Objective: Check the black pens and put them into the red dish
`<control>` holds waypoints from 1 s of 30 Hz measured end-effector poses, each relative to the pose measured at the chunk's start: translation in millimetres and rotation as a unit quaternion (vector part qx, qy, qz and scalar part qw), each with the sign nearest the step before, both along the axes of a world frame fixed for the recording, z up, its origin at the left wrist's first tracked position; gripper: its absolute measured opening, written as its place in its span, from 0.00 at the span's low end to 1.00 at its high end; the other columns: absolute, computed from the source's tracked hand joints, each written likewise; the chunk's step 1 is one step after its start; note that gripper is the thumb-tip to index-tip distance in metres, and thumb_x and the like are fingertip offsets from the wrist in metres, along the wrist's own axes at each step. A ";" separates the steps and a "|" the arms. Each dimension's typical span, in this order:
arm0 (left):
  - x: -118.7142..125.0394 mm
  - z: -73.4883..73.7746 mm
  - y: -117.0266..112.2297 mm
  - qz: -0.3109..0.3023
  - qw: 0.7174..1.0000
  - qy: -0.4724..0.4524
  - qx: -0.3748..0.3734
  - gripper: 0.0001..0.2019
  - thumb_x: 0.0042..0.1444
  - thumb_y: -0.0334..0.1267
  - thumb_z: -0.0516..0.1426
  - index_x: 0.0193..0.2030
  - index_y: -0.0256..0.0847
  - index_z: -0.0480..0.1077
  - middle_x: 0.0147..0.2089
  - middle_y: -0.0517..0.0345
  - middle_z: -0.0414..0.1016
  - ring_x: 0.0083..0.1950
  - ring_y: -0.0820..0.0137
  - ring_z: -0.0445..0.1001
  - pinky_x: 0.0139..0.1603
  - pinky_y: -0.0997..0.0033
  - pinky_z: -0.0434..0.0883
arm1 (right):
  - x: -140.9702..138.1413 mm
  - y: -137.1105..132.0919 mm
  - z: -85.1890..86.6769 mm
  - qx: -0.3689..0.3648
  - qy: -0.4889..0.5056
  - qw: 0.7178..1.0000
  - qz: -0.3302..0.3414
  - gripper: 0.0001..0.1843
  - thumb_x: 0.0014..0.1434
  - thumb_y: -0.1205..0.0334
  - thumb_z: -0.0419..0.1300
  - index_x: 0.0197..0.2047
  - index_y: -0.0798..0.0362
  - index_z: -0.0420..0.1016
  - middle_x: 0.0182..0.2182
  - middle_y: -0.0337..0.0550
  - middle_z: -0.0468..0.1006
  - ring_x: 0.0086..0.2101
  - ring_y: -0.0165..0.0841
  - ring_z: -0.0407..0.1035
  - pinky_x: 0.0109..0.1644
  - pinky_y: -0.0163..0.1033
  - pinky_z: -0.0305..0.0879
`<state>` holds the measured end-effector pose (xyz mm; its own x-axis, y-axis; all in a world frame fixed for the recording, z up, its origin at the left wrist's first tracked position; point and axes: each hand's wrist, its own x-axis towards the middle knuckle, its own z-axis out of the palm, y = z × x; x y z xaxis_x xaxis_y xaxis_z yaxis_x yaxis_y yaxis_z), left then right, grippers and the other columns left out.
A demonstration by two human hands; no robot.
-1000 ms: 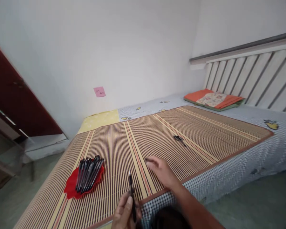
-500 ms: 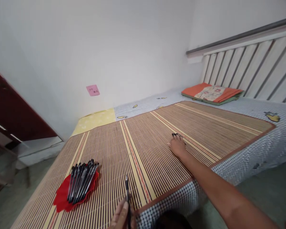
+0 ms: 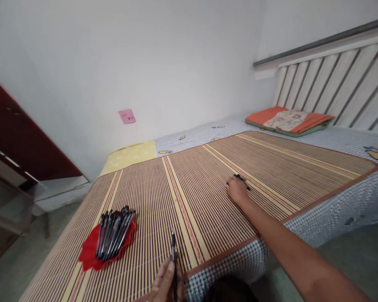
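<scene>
My left hand (image 3: 165,279) is closed around a black pen (image 3: 174,260) near the front edge of the striped mat, with the bare tip pointing up and away. Farther off to the right, my right hand (image 3: 237,189) rests low on the mat. Its fingers curl at some small black pieces (image 3: 242,178) that look like pen caps. The fingers partly cover them, so I cannot make out exactly what is gripped. Several clear-barrelled pens with black ends (image 3: 114,235) lie side by side on a red scalloped cloth (image 3: 90,256) to the left.
The brown-striped mat (image 3: 204,201) covers most of a bed with a checked sheet (image 3: 343,228). A folded orange and green cloth (image 3: 290,120) lies by the white slatted headboard (image 3: 327,84). A pink note (image 3: 127,116) is on the wall, and a dark red door (image 3: 25,134) stands at left.
The view has shifted slightly. My right hand has turned a little at the black pieces, and more of them shows beside the fingers. My left hand still holds the pen.
</scene>
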<state>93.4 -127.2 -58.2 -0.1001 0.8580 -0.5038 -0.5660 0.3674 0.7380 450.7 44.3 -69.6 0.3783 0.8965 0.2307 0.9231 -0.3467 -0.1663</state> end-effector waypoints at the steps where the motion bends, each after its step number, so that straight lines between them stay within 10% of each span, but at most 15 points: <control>1: 0.5 -0.5 -0.4 0.004 1.000 0.000 -0.003 0.21 0.47 0.30 0.69 0.49 0.41 0.75 0.35 0.53 0.80 0.29 0.68 0.79 0.21 0.79 0.71 | -1.6 -0.5 -0.4 0.008 0.004 1.000 -0.006 0.15 0.66 0.64 0.54 0.50 0.61 0.75 0.49 0.62 0.76 0.49 0.44 0.69 0.52 0.43 0.58; 10: 3.3 4.6 -4.3 0.015 0.999 -0.029 -0.019 0.18 0.46 0.27 0.70 0.44 0.39 0.74 0.32 0.56 0.80 0.29 0.68 0.80 0.21 0.82 0.71 | -9.6 -2.5 3.0 0.018 0.135 0.989 0.059 0.12 0.60 0.74 0.55 0.42 0.61 0.80 0.45 0.64 0.78 0.51 0.46 0.70 0.55 0.45 0.59; 15: 4.5 15.4 -5.1 0.018 0.998 -0.033 -0.043 0.17 0.49 0.24 0.67 0.45 0.41 0.74 0.37 0.55 0.81 0.31 0.71 0.80 0.27 0.79 0.75 | -50.2 -25.3 10.1 0.058 0.280 0.944 0.166 0.22 0.59 0.73 0.56 0.57 0.57 0.73 0.47 0.53 0.79 0.48 0.38 0.73 0.53 0.40 0.64; 20: 10.8 27.5 -14.2 0.024 0.998 -0.045 -0.038 0.15 0.49 0.23 0.66 0.43 0.39 0.74 0.38 0.54 0.80 0.29 0.73 0.79 0.27 0.79 0.75 | -114.4 -79.7 15.2 0.082 0.471 0.848 0.229 0.19 0.63 0.58 0.56 0.55 0.56 0.72 0.44 0.49 0.81 0.40 0.34 0.76 0.40 0.37 0.71; 23: 15.0 35.9 -24.3 0.023 0.999 -0.029 0.003 0.15 0.47 0.27 0.69 0.41 0.39 0.76 0.35 0.56 0.79 0.29 0.74 0.78 0.29 0.80 0.74 | -145.1 -115.0 24.4 0.117 0.728 0.645 0.202 0.20 0.55 0.52 0.66 0.48 0.54 0.76 0.39 0.46 0.81 0.34 0.33 0.74 0.36 0.37 0.69; 25: 15.9 41.4 -30.9 0.013 0.999 -0.013 0.035 0.16 0.44 0.32 0.71 0.41 0.39 0.77 0.33 0.57 0.78 0.29 0.75 0.76 0.28 0.81 0.73 | -157.5 -134.1 33.5 0.113 0.797 0.565 0.179 0.18 0.50 0.53 0.71 0.41 0.54 0.78 0.35 0.43 0.80 0.31 0.30 0.72 0.35 0.35 0.67; 30: 11.5 51.8 -43.6 -0.018 0.996 0.021 0.084 0.22 0.37 0.44 0.75 0.40 0.39 0.79 0.28 0.61 0.74 0.25 0.80 0.68 0.24 0.85 0.65 | -163.2 -163.4 61.7 0.089 0.779 0.589 0.193 0.12 0.48 0.59 0.70 0.36 0.53 0.81 0.35 0.43 0.80 0.36 0.33 0.73 0.42 0.37 0.69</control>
<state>104.9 -170.8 -6.4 -0.0853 0.9334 -0.3486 -0.5219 0.2562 0.8136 287.5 -119.0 -7.9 0.0299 0.9993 -0.0235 -0.3950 -0.0098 -0.9186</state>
